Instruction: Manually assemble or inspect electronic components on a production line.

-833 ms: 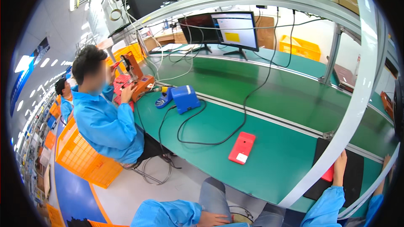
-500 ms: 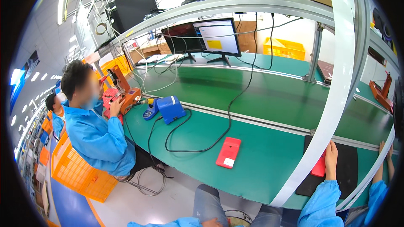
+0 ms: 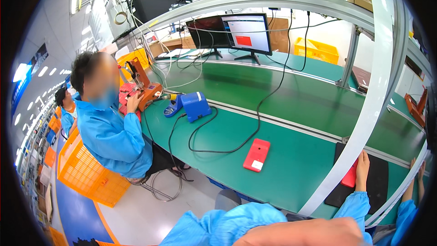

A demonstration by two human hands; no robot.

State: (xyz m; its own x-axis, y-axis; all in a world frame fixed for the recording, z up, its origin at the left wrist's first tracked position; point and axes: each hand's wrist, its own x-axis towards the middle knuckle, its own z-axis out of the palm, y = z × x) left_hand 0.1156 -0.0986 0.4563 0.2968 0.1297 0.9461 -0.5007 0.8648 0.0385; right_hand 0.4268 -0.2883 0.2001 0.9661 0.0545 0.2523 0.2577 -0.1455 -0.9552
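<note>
My right hand is closed around the right side of a red phone-shaped device, which rests on a black mat; a pale upright strip hides part of the device. Across the lower edge stretches my left forearm, with its blue sleeve pushed back, and my left hand is blurred near my right sleeve, its fingers not readable. A second red phone-shaped device, with a small dark dot and a white label, lies on the green table, apart from both hands.
A pale upright strip crosses before the mat. Left stand a blue soldering station with a black cable, an orange press and a co-worker in blue. Farther back are monitors. Other hands show at far right.
My left arm has risen from my lap and swung right across the lower edge. The yellow patch on the monitor has turned red. My right hand stays at the device; the view has shifted slightly.
</note>
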